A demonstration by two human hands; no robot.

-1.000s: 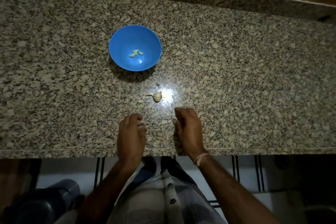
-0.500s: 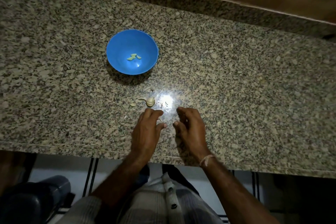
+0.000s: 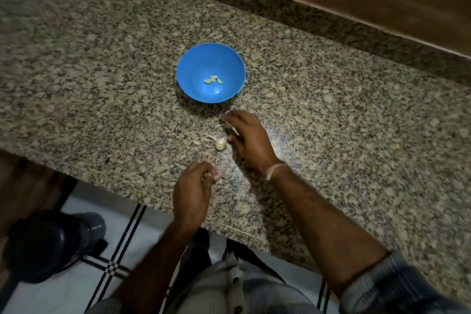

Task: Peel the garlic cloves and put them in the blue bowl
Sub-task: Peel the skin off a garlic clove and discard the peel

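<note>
Blur smears the right hand [image 3: 248, 140] fingertips, grip unclear; left hand [image 3: 193, 191] curls over unreadable contents; sleeve [image 3: 397, 285] cropped.

I see a pale striped shirt [image 3: 257, 293], dark buttons [image 3: 235, 280], a rolled right sleeve [image 3: 397, 288], and a pale wrist thread [image 3: 273, 170].

Blue bowl [image 3: 193, 69]; speckled grey-beige granite counter [image 3: 102, 71].

The bowl [image 3: 193, 69] stands on the bench [image 3: 102, 71], cloves [image 3: 213, 80] in it; the garlic [image 3: 220, 144] lies before it, nearer the edge.
</note>
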